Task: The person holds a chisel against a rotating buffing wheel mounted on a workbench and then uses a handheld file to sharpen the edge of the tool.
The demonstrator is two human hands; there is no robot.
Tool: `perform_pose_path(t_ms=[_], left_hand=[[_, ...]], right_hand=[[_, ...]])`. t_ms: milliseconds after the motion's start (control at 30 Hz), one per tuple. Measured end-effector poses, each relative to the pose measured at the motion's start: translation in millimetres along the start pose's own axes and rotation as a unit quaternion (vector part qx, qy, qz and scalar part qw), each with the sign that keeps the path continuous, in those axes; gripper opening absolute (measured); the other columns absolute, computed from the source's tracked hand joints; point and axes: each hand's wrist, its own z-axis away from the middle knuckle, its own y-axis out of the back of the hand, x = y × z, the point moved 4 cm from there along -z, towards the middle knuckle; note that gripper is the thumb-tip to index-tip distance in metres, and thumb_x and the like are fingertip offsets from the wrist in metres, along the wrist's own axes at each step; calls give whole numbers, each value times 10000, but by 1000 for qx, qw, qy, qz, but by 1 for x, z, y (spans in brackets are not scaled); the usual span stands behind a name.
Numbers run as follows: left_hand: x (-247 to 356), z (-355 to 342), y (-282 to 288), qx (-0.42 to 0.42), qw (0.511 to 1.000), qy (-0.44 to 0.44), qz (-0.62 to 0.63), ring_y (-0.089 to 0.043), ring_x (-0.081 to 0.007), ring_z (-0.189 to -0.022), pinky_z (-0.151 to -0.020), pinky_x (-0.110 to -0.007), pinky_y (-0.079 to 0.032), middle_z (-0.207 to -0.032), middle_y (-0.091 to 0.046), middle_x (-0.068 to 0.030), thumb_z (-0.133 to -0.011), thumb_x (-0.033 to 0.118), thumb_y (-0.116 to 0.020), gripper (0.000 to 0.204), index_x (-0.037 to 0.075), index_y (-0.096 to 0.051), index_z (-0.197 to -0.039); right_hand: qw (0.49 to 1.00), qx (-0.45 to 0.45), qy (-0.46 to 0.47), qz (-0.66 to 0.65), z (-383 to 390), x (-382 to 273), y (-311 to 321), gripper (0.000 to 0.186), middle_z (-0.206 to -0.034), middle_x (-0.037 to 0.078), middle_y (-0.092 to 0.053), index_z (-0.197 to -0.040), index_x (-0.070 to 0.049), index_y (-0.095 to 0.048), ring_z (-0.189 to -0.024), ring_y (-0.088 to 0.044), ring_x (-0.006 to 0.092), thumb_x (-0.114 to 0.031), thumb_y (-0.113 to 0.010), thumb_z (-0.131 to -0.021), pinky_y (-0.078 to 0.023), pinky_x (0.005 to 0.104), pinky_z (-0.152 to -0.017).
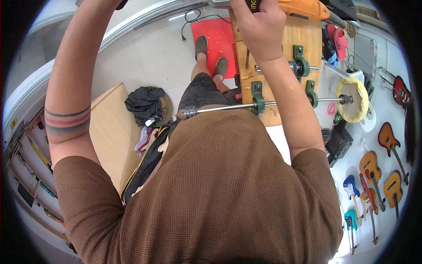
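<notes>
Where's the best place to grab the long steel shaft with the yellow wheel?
Probably wrap your fingers around the steel shaft's bare stretch between the grey end collar and leftmost green bearing block, coming from your left: there it's plain round bar left of the workbench, away from the yellow wheel. I can't tell whether it's turning.

Black tool (253, 5) with yellow markings, gripped in the right fingers (269, 6), mostly cut off at the upper edge.
</notes>
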Motion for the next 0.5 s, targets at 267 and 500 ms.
perform_pose_path(t_ms=[267, 500], left_hand=[[13, 7, -10, -5, 998, -56, -37, -410, -39, -576, -514, -228, -298, -663, -495, 75, -1070, 268, -599, 286, 47, -682, -908], [19, -1, -6, 1, 997, -78, -21, -419, -30, -570, -500, -218, -308, -668, -504, 69, -1071, 277, -608, 284, 57, -671, -902]], right_hand=[[1000, 15, 1, 15, 4, 9, 2, 499, -850, 176, -710, -1327, 94, -553, -708, -717, 249, -147, -759, -942, -551, 349, -644], [999, 17, -18, 21, 4, 7, 6, 492, -840, 184, -711, -1314, 89, -563, -710, -729, 276, -153, -764, -936, -553, 366, -636]])
